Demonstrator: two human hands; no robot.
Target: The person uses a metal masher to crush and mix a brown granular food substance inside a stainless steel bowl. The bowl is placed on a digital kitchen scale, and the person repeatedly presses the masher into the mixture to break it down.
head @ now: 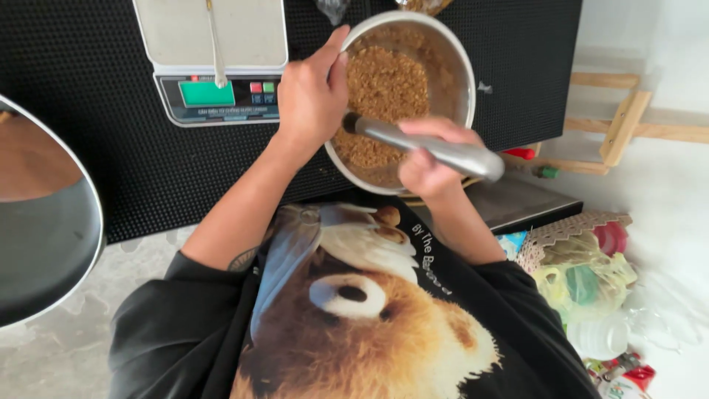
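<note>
A round steel bowl [464,70] holding a brown grainy mixture [388,85] rests on a black mat. My left hand [310,96] grips the bowl's near-left rim, thumb hooked over the edge. My right hand [428,159] is closed around a thick metal handle [450,153] whose far end dips into the mixture; the tool's tip is hidden in the grains.
A white kitchen scale [214,59] with a green display and a spoon on its tray stands to the left of the bowl. A large steel bowl [44,222] sits at the far left. Plastic bags and bottles [591,288] lie on the floor at right, near a wooden frame [624,125].
</note>
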